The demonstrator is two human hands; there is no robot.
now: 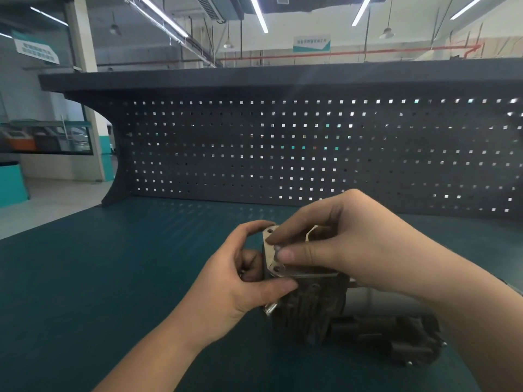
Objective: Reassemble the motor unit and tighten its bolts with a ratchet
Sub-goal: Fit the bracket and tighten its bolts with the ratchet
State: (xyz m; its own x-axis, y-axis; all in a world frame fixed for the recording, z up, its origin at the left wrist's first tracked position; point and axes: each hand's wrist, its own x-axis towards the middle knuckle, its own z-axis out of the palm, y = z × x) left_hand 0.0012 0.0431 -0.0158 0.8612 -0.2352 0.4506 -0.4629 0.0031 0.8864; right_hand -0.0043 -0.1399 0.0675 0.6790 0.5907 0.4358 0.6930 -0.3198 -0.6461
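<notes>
A dark finned motor unit (353, 326) lies on the green bench mat (113, 278) at lower centre right. On its top end sits a pale flat plate with bolt holes (271, 257), tan and slightly tilted. My left hand (240, 281) grips the plate's left edge and the motor top, thumb below and fingers curled over the corner. A shiny bolt or pin end (269, 309) pokes out under its thumb. My right hand (348, 247) reaches over from the right and pinches the plate between thumb and forefinger. No ratchet is in view.
A dark pegboard back panel (311, 154) with a shelf on top stands along the bench's far edge. The bench's left edge runs diagonally at the left, with workshop floor beyond it.
</notes>
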